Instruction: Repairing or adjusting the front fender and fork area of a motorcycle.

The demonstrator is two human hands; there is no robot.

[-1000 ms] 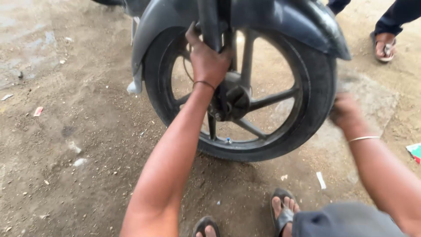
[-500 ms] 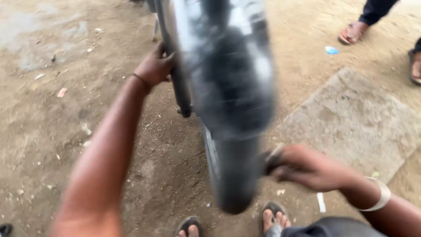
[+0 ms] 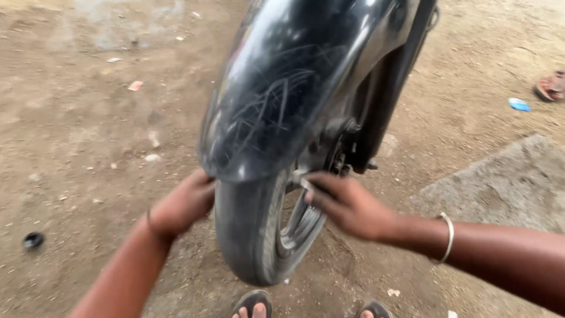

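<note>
A motorcycle front wheel (image 3: 259,241) with a black tyre stands in front of me, under a glossy dark mudguard (image 3: 282,88). My left hand (image 3: 182,203) presses against the tyre's left side just below the mudguard's edge. My right hand (image 3: 347,203), with a metal bangle on its wrist, reaches to the wheel's right side near the hub and brake parts (image 3: 338,156); its fingers curl on a spoke or small metal part, partly hidden. The fork leg (image 3: 388,88) rises at the right.
Bare dirt ground lies all around. A concrete slab (image 3: 506,176) sits at the right. My sandalled feet (image 3: 253,306) are at the bottom edge. A small black cap (image 3: 33,239) lies at the left; another person's sandal (image 3: 550,86) and blue litter (image 3: 519,104) at the far right.
The view has swung round to the wheel's front. My left hand dropped from the fork area to the tyre's side; my right hand moved up to the hub area.
</note>
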